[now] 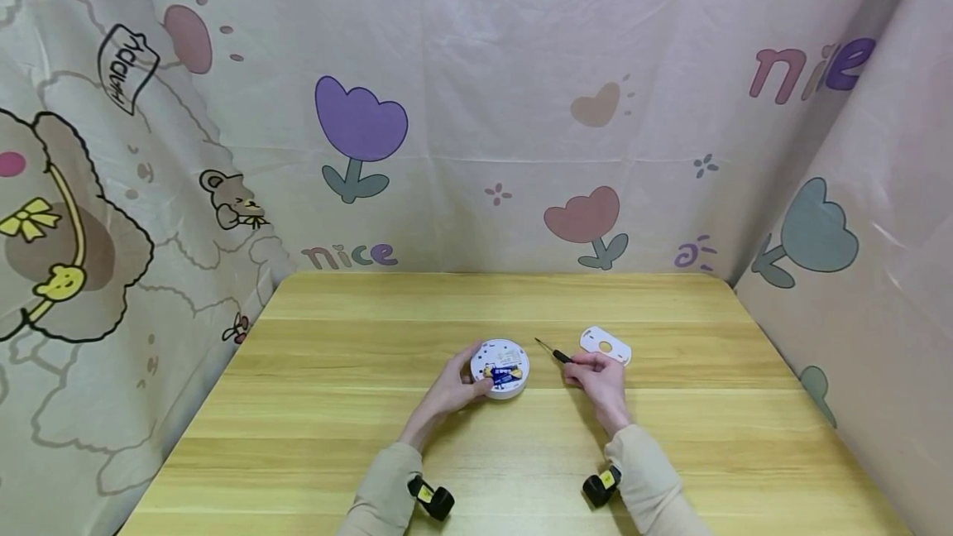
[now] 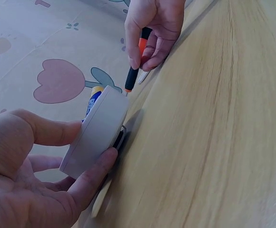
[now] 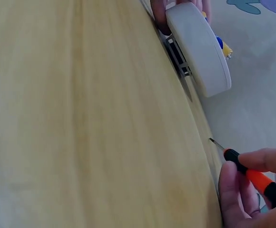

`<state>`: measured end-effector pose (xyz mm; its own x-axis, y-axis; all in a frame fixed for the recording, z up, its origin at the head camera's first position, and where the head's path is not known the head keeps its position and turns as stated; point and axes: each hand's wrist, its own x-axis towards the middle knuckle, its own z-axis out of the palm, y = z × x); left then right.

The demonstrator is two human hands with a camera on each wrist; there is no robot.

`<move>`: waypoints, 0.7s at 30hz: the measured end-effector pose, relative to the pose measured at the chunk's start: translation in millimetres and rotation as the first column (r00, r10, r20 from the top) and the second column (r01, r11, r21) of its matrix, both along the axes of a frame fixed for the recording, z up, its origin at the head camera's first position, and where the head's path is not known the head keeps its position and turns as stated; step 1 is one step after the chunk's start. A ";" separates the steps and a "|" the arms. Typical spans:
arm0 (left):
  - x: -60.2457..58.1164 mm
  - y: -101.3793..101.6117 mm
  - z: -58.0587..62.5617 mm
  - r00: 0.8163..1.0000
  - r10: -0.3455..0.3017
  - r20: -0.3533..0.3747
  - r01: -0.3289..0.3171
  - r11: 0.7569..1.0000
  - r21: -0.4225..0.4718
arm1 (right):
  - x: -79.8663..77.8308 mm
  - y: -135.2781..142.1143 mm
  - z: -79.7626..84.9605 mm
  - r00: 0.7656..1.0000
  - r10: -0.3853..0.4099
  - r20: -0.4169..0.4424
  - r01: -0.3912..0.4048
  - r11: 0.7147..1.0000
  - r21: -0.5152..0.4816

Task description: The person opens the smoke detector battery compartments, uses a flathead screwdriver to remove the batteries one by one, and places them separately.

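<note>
My left hand (image 1: pixel 450 387) grips a round white casing (image 1: pixel 493 351), much like a smoke alarm, by its left side. Across its upward face lies a blue-and-yellow battery (image 1: pixel 506 375). The left wrist view shows my thumb on the rim and fingers along the underside, near a dark fitting (image 2: pixel 119 137). My right hand (image 1: pixel 601 383) pinches a small screwdriver (image 3: pixel 259 179) with a black-and-orange handle between thumb and fingers. Its thin metal tip points away from me, to the right of the casing and apart from it.
A white oval plate (image 1: pixel 594 338) with a round hole lies just beyond my right hand. Everything is over a wooden table (image 1: pixel 357 329). Patterned cloth (image 1: pixel 476 89) hangs behind and at both sides. Each wrist wears a black camera (image 1: pixel 432 499).
</note>
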<state>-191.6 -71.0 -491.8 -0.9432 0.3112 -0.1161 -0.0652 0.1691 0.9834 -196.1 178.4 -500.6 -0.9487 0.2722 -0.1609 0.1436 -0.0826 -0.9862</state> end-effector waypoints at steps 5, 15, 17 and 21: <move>-0.4 -0.5 -0.4 1.000 -0.010 -0.003 0.010 1.000 0.004 | -1.4 0.4 3.0 0.999 0.042 0.018 -0.045 0.974 0.224; 2.5 0.9 2.7 0.992 -0.006 -0.126 -0.007 0.994 -0.109 | -4.5 2.6 7.7 0.987 0.157 0.033 -0.129 0.658 0.742; 3.9 2.2 3.3 0.986 -0.005 -0.165 -0.021 0.987 -0.157 | -5.3 2.3 7.6 0.983 0.179 0.041 -0.146 0.629 0.764; 5.5 4.6 3.1 0.970 -0.007 -0.241 -0.055 0.967 -0.250 | -5.7 1.4 8.4 0.978 0.193 0.074 -0.181 0.629 0.756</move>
